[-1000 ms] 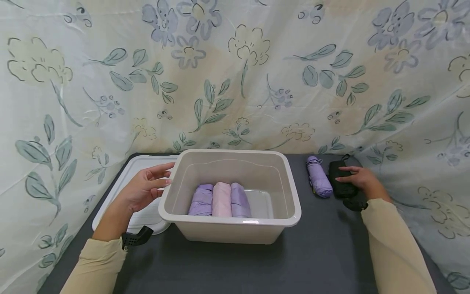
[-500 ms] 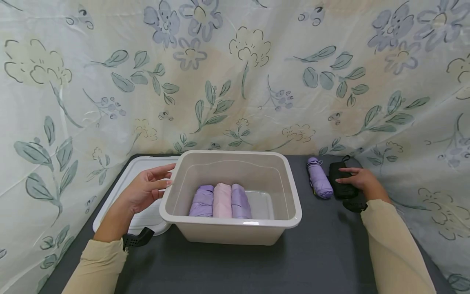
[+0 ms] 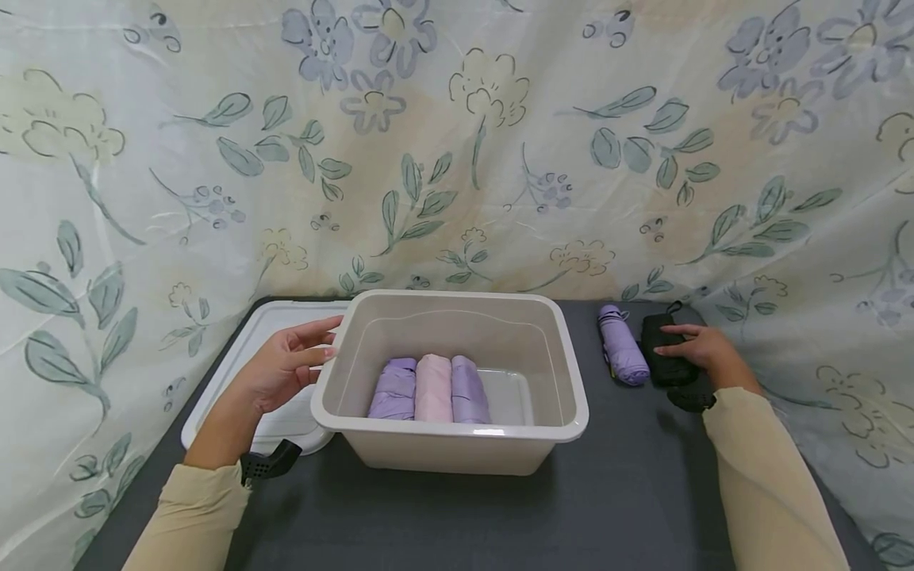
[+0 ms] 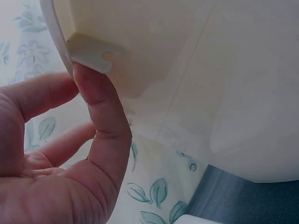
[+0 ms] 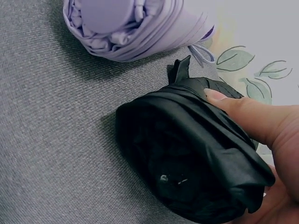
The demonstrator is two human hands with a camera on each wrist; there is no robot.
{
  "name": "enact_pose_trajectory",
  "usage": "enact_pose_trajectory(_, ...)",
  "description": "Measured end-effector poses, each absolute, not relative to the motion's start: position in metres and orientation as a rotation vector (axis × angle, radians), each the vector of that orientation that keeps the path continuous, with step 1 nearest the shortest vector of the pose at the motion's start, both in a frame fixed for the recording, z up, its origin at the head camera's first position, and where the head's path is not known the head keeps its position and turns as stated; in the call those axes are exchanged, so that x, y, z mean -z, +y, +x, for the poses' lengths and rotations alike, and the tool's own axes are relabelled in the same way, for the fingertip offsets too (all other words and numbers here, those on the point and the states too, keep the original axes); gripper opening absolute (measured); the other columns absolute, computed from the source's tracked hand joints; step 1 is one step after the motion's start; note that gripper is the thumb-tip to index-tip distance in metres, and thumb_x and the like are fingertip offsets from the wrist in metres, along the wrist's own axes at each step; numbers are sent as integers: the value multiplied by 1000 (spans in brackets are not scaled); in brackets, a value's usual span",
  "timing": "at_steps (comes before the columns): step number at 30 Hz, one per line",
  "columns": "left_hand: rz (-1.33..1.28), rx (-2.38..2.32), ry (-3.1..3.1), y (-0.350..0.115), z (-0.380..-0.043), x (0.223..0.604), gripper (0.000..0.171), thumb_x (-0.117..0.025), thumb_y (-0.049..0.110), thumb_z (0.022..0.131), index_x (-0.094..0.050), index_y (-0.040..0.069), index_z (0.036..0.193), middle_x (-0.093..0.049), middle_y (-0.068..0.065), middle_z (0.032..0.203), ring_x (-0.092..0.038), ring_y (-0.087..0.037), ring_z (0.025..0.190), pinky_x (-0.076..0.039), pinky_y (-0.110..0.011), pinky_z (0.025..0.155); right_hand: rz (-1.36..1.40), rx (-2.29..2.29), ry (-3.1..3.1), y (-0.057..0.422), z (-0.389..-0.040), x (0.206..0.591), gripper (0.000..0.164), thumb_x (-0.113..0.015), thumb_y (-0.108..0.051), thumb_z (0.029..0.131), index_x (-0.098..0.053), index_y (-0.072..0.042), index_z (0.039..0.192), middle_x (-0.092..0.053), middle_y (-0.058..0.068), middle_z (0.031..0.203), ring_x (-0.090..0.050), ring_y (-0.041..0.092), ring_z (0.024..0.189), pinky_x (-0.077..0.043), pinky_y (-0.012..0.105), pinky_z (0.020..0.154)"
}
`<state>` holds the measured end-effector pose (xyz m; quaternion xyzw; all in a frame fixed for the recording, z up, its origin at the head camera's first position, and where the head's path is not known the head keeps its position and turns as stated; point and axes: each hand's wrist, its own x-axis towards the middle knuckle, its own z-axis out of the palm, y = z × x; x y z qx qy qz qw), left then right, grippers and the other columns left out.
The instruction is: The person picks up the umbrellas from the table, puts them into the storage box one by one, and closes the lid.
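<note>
At the left end of a beige plastic bin [image 3: 443,452], my left hand [image 3: 282,373] pinches the rim. In the left wrist view, its thumb [image 4: 105,112] bends up under the rim and a fingertip meets the outer edge. On the right, my right hand [image 3: 707,353] grips a black folded umbrella [image 3: 667,370] lying on the table. The right wrist view shows the thumb on top of its wrinkled black cloth [image 5: 187,135]. Beside it lies a lilac folded umbrella [image 3: 624,349]. Inside the bin, a purple roll [image 3: 393,388], a pink roll [image 3: 432,388] and a lavender roll [image 3: 468,390] stand side by side.
A white lid [image 3: 286,316] lies on the dark grey table [image 3: 607,500], partly under my left forearm and behind the bin's left end. A floral curtain [image 3: 457,159] hangs along the back and both sides. The bin's bare floor [image 3: 507,396] shows right of the rolls.
</note>
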<state>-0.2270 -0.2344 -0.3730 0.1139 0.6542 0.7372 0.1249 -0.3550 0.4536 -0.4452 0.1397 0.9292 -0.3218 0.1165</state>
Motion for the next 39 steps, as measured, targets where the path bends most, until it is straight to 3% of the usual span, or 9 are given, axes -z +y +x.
enact_pose_trajectory(14, 321, -2140, 1925, -236, -227, 374, 50, -58, 2, 102, -51, 8, 151, -68, 1, 109, -73, -12, 95, -63, -33, 83, 387, 964, 2681, 454, -355, 442, 90, -79, -46, 87, -37, -5, 156, -3, 38, 164, -9, 60, 149, -20, 70, 120)
enact_pose_trajectory(24, 348, -2119, 1964, -235, -226, 374, 51, -60, 3, 101, -49, 6, 151, -68, 0, 111, -73, -12, 97, -63, -33, 84, 358, 933, 2722, 451, -352, 440, 85, -77, -43, 90, -39, -4, 155, -5, 39, 163, -14, 62, 146, -26, 70, 117)
enact_pose_trajectory(34, 321, -2100, 1966, -236, -231, 370, 54, -59, 2, 101, -45, 5, 154, -65, -1, 110, -73, -11, 95, -63, -34, 83, 375, 1101, 2625, 450, -347, 443, 95, -81, -41, 86, -32, -4, 159, 0, 35, 166, -11, 59, 149, -24, 70, 118)
enact_pose_trajectory(39, 320, -2115, 1953, -236, -230, 369, 53, -61, 2, 100, -49, 7, 151, -66, -2, 110, -73, -12, 96, -63, -33, 83, 347, 1158, 2589, 451, -344, 445, 95, -77, -42, 90, -26, -4, 161, 1, 36, 165, -18, 60, 147, -31, 69, 116)
